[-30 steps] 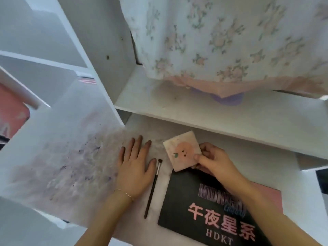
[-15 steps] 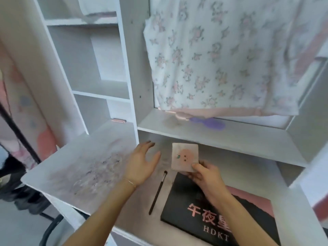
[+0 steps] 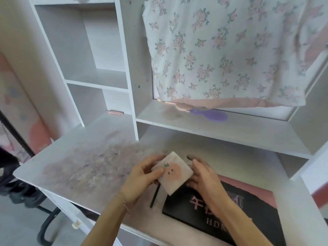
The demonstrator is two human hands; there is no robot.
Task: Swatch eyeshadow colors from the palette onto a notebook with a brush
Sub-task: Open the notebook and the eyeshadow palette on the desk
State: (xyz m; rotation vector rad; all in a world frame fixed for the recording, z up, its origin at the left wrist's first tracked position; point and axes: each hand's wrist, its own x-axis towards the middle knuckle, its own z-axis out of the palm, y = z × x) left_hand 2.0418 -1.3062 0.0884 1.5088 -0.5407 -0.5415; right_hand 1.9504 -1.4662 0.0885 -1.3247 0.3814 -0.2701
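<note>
A small square white notebook (image 3: 173,174) with a peach drawing on its cover is held just above the desk by both hands. My left hand (image 3: 142,176) grips its left edge, thumb on the cover. My right hand (image 3: 204,176) grips its right edge. Under them lies a thin black brush (image 3: 154,197), partly hidden by the notebook. The black eyeshadow palette (image 3: 218,213), closed, with pink lettering, lies on the desk at the lower right, partly under my right forearm.
The white desk (image 3: 92,166) has smudged purple and grey stains on its left half. A shelf above holds a purple hairbrush (image 3: 210,115); a floral cloth (image 3: 221,50) hangs over it. A pink clip (image 3: 115,112) lies by the cubby. A chair base shows at the lower left.
My left hand left the desk and took hold of the notebook's left edge. The notebook now sits between both hands, turned diagonally. The camera has pulled back and tilted up.
</note>
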